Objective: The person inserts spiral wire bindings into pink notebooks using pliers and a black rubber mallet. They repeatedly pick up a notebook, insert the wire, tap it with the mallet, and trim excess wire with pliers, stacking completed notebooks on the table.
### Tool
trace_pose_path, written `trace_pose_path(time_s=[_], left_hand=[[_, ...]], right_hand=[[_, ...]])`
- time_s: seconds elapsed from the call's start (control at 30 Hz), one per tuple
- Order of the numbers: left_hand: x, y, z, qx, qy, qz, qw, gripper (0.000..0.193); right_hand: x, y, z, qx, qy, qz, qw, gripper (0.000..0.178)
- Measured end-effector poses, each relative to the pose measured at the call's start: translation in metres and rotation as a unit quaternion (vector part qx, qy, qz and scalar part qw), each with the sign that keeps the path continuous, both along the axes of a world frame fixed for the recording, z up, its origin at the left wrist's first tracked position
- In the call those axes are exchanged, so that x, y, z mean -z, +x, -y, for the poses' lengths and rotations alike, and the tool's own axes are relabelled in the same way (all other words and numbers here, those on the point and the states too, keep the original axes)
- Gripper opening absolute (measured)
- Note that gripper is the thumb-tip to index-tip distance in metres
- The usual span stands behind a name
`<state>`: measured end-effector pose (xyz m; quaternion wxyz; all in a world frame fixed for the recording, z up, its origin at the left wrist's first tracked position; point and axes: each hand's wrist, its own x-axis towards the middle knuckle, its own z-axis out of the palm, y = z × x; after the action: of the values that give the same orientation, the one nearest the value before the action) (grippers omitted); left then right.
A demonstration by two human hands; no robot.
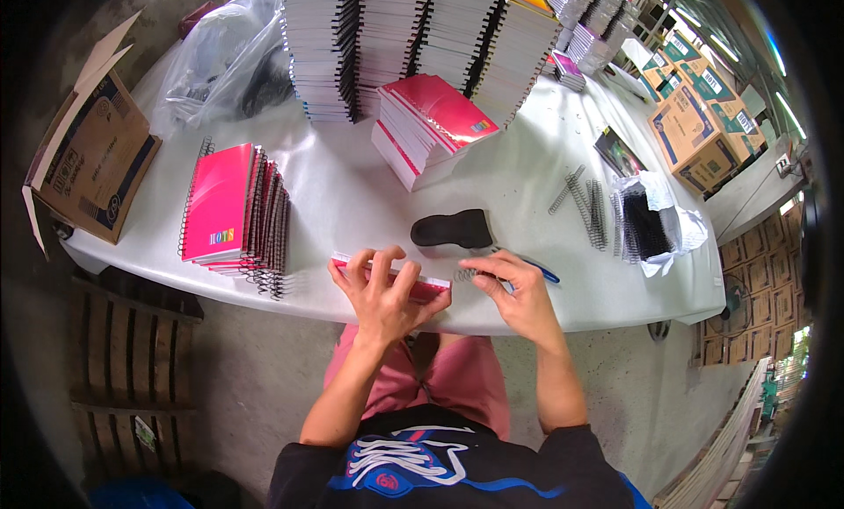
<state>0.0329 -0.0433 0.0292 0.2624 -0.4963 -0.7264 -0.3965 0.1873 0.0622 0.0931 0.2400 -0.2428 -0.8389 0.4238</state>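
Near the table's front edge, my left hand (383, 291) grips a red-covered notebook (429, 287) tilted up on its edge, fingers over its top. Just to the right, my right hand (513, 289) pinches a dark wire spiral coil (466, 273), its end close to the notebook's right end. Whether the coil has entered the notebook's holes I cannot tell. Beyond my hands lies a black shoe-insole-shaped pad (452, 229). A blue pen-like tool (542, 270) lies beside my right hand, partly hidden by it.
Spiral-bound red notebooks (220, 201) are stacked at the left. A pile of unbound red-covered books (435, 113) stands in front of tall notebook stacks (321, 52). Loose coils (591, 212) and a white-wrapped bundle of black coils (646, 223) lie right. Cardboard boxes (105, 149) flank the table.
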Motion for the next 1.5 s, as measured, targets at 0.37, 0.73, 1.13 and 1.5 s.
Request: trace_pose_path(time_s=[0.37,0.73,1.13,1.5], left_hand=[[0.001,0.003,-0.005,-0.005,-0.021,0.027,0.999,0.041],[0.000,-0.003,-0.003,-0.021,-0.051,-0.006,0.998,0.054],[-0.007,0.001,-0.003,-0.023,-0.057,0.024,0.998,0.032],[-0.009,-0.018,0.011,0.064,-0.035,0.045,0.996,0.052]], right_hand=[[0.014,0.001,-0.007,-0.081,-0.079,-0.011,0.994,0.020],[0.001,-0.018,0.010,-0.046,0.135,0.006,0.990,0.028],[0.002,-0.035,0.031,0.092,0.177,0.085,0.976,0.024],[0.035,-0.032,-0.062,-0.046,0.318,0.118,0.940,0.038]])
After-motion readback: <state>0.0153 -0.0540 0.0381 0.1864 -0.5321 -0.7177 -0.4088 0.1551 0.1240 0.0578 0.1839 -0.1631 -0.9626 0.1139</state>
